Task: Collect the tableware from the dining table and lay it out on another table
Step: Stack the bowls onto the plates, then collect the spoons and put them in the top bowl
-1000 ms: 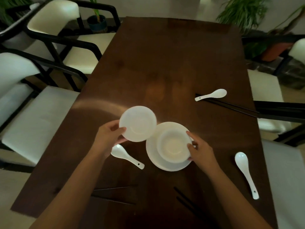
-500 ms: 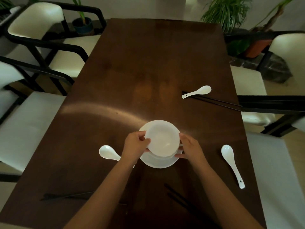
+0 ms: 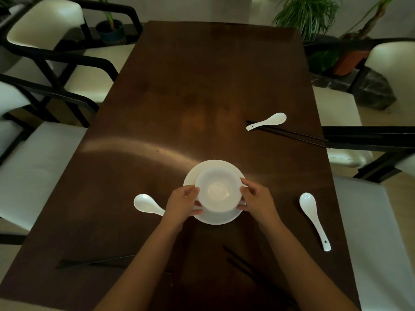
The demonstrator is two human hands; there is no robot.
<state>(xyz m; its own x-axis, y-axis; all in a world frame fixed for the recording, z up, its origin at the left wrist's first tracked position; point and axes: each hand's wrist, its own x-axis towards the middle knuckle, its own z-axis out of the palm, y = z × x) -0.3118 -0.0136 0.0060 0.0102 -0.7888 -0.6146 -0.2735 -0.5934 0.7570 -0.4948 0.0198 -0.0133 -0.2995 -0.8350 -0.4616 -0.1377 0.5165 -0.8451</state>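
Observation:
White stacked bowls [image 3: 217, 189] sit on a white plate [image 3: 213, 167] near the middle of the dark wooden dining table [image 3: 202, 86]. My left hand [image 3: 183, 202] grips the bowls' left side and my right hand [image 3: 258, 199] grips their right side. One white spoon [image 3: 147, 204] lies just left of my left hand, partly hidden by it. A second spoon [image 3: 314, 217] lies to the right, and a third spoon [image 3: 268, 121] rests farther back beside black chopsticks [image 3: 289, 134].
Two more pairs of black chopsticks lie near the front edge, one pair [image 3: 96, 262] at the left and one pair [image 3: 244, 269] under my right arm. Cream chairs with black frames [image 3: 45, 25] flank both sides. Potted plants [image 3: 310, 14] stand behind.
My left hand brought the small bowl over and set it into the bowl on the plate. Both hands now hold the stack from each side.

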